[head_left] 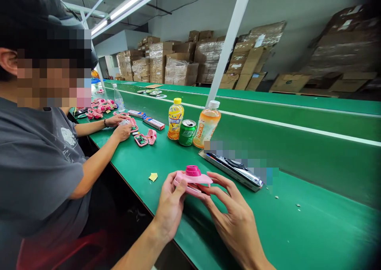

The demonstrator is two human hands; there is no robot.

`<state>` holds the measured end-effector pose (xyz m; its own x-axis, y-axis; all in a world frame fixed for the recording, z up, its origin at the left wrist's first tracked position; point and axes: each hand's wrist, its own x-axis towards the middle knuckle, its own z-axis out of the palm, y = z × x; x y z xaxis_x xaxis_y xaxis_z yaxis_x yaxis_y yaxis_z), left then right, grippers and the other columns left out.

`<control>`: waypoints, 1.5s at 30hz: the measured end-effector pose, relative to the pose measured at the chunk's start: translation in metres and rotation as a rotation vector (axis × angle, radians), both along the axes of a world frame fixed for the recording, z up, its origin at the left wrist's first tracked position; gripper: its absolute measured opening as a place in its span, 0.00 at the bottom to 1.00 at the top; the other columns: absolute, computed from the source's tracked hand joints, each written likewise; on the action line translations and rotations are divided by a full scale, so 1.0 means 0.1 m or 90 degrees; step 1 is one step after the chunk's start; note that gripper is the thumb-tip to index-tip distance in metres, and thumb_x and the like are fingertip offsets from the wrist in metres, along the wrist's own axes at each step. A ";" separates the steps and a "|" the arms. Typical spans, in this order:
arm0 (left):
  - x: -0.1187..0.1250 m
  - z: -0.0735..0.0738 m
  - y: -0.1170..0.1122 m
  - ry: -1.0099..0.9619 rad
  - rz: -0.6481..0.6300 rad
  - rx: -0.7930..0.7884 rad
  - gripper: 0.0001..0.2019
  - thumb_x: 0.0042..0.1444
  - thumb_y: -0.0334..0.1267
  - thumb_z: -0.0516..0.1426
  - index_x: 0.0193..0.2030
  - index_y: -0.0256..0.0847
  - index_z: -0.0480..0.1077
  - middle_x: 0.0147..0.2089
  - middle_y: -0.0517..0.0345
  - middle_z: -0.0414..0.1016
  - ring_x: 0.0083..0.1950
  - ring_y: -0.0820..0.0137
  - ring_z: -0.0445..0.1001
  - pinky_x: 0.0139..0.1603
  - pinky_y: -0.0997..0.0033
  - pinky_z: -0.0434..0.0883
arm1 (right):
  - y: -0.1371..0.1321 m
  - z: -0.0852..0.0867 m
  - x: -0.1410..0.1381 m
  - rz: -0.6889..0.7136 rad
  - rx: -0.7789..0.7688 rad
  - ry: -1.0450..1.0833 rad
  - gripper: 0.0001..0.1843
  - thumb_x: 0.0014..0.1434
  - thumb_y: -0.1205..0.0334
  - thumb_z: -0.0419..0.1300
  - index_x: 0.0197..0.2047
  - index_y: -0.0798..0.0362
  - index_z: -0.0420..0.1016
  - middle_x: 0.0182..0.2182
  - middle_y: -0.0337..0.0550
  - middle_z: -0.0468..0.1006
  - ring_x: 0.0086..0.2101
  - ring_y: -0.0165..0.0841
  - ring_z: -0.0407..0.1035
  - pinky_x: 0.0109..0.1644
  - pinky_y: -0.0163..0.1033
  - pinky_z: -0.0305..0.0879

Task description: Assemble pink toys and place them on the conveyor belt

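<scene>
A pink toy camera (195, 178) with a darker pink lens ring facing up is held just above the green bench. Its two shell halves gape apart on the right, and the inside is mostly hidden. My left hand (170, 206) is closed on the left end, thumb pressed near the seam. At the right end, the fingers of my right hand (230, 206) pinch the edges of the two halves. Beyond my left hand, a yellow scrap of paper (153, 177) lies on the bench.
A person (53, 155) sits on my left, hands on a pink part. Nearby lie an opened pink camera (145, 138), boxes (154, 123) and a pink pile (99, 107). Ahead stand a yellow-capped bottle (175, 119), green can (187, 133), orange bottle (206, 125) and an open long box (232, 170).
</scene>
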<state>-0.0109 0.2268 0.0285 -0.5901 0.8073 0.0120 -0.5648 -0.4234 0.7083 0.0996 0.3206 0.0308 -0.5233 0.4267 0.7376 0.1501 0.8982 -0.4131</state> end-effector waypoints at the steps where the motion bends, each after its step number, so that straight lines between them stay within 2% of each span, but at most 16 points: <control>1: 0.00 -0.01 0.00 -0.002 0.000 -0.002 0.30 0.53 0.54 0.69 0.53 0.34 0.68 0.53 0.44 0.76 0.53 0.62 0.75 0.57 0.64 0.68 | 0.01 0.00 0.01 0.016 -0.003 -0.017 0.15 0.67 0.50 0.58 0.39 0.52 0.80 0.56 0.44 0.73 0.50 0.28 0.74 0.52 0.30 0.75; 6: 0.00 -0.07 0.00 0.020 0.032 -0.005 0.34 0.50 0.58 0.70 0.54 0.35 0.67 0.52 0.45 0.77 0.55 0.59 0.76 0.57 0.64 0.69 | -0.01 0.00 0.01 0.055 -0.022 -0.015 0.14 0.68 0.52 0.58 0.41 0.53 0.78 0.56 0.45 0.74 0.52 0.30 0.74 0.56 0.32 0.74; 11: 0.01 -0.06 -0.03 0.051 0.036 -0.012 0.28 0.60 0.60 0.61 0.52 0.35 0.69 0.52 0.43 0.78 0.56 0.56 0.76 0.57 0.60 0.71 | -0.05 0.00 0.01 0.097 -0.012 -0.007 0.12 0.66 0.56 0.61 0.50 0.51 0.76 0.57 0.44 0.73 0.55 0.28 0.72 0.60 0.31 0.72; 14: 0.02 -0.06 -0.04 0.056 0.027 -0.020 0.27 0.61 0.60 0.60 0.52 0.35 0.70 0.54 0.42 0.77 0.57 0.55 0.76 0.57 0.58 0.72 | -0.07 0.01 0.03 0.103 -0.014 -0.002 0.11 0.65 0.59 0.62 0.49 0.52 0.76 0.56 0.44 0.73 0.55 0.26 0.71 0.60 0.30 0.71; 19: 0.01 -0.08 -0.03 0.029 0.023 -0.049 0.33 0.59 0.60 0.62 0.63 0.42 0.64 0.63 0.46 0.72 0.62 0.58 0.73 0.62 0.61 0.70 | -0.09 0.02 0.02 0.118 -0.023 0.016 0.10 0.64 0.60 0.63 0.48 0.53 0.76 0.55 0.45 0.73 0.53 0.26 0.72 0.57 0.29 0.73; 24: 0.02 -0.04 -0.02 0.002 0.022 -0.040 0.32 0.56 0.62 0.64 0.55 0.39 0.66 0.54 0.44 0.77 0.54 0.57 0.78 0.54 0.61 0.75 | -0.07 -0.02 0.03 0.104 -0.041 -0.021 0.12 0.65 0.60 0.61 0.50 0.52 0.77 0.59 0.45 0.71 0.55 0.27 0.72 0.60 0.31 0.72; 27: 0.02 -0.03 -0.03 -0.028 0.025 -0.034 0.32 0.56 0.61 0.64 0.56 0.40 0.64 0.51 0.45 0.78 0.49 0.59 0.80 0.49 0.62 0.76 | -0.07 -0.05 0.03 0.108 -0.055 -0.038 0.13 0.66 0.58 0.60 0.52 0.51 0.76 0.61 0.44 0.70 0.57 0.28 0.71 0.62 0.34 0.71; 30: 0.02 -0.02 -0.04 -0.031 0.028 -0.034 0.32 0.56 0.60 0.64 0.57 0.40 0.64 0.52 0.45 0.78 0.49 0.59 0.80 0.49 0.61 0.76 | -0.10 -0.07 0.03 0.112 -0.104 -0.032 0.13 0.66 0.56 0.61 0.50 0.54 0.73 0.58 0.46 0.72 0.59 0.31 0.70 0.63 0.36 0.71; 32: 0.02 -0.01 -0.04 -0.031 0.024 -0.033 0.33 0.55 0.60 0.65 0.58 0.40 0.64 0.53 0.45 0.77 0.51 0.57 0.79 0.51 0.60 0.77 | -0.12 -0.07 0.04 0.101 -0.160 -0.021 0.15 0.65 0.54 0.61 0.50 0.54 0.69 0.57 0.46 0.74 0.55 0.29 0.72 0.58 0.34 0.73; 35: 0.02 0.00 -0.04 -0.024 0.018 -0.025 0.33 0.55 0.60 0.65 0.59 0.41 0.63 0.54 0.45 0.77 0.53 0.58 0.79 0.52 0.61 0.77 | -0.14 -0.05 0.05 0.103 -0.205 -0.021 0.20 0.66 0.53 0.61 0.57 0.51 0.66 0.56 0.43 0.75 0.47 0.25 0.75 0.53 0.31 0.74; 37: 0.02 0.00 -0.05 -0.018 0.021 -0.017 0.34 0.55 0.60 0.65 0.59 0.42 0.62 0.53 0.47 0.77 0.53 0.59 0.79 0.53 0.62 0.76 | -0.15 -0.02 0.06 0.123 -0.204 -0.023 0.20 0.67 0.54 0.59 0.60 0.49 0.67 0.55 0.40 0.75 0.47 0.24 0.75 0.54 0.30 0.73; 41: 0.03 -0.01 -0.07 -0.021 0.007 -0.020 0.33 0.55 0.59 0.65 0.59 0.44 0.61 0.52 0.49 0.77 0.52 0.63 0.79 0.54 0.64 0.75 | -0.15 0.03 0.03 0.132 -0.273 0.005 0.15 0.67 0.53 0.58 0.51 0.52 0.74 0.50 0.41 0.77 0.45 0.24 0.75 0.54 0.29 0.72; 45: 0.03 -0.03 -0.07 -0.027 -0.020 -0.025 0.31 0.57 0.59 0.65 0.58 0.44 0.60 0.52 0.51 0.77 0.52 0.69 0.77 0.55 0.70 0.73 | -0.13 0.06 0.00 0.131 -0.431 0.015 0.20 0.65 0.45 0.59 0.44 0.55 0.75 0.46 0.44 0.78 0.43 0.27 0.75 0.50 0.29 0.73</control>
<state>-0.0079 0.2200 0.0258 -0.5636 0.8248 -0.0450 -0.6075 -0.3770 0.6992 0.0994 0.3074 0.0365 -0.6302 0.6893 0.3573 -0.0111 0.4522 -0.8919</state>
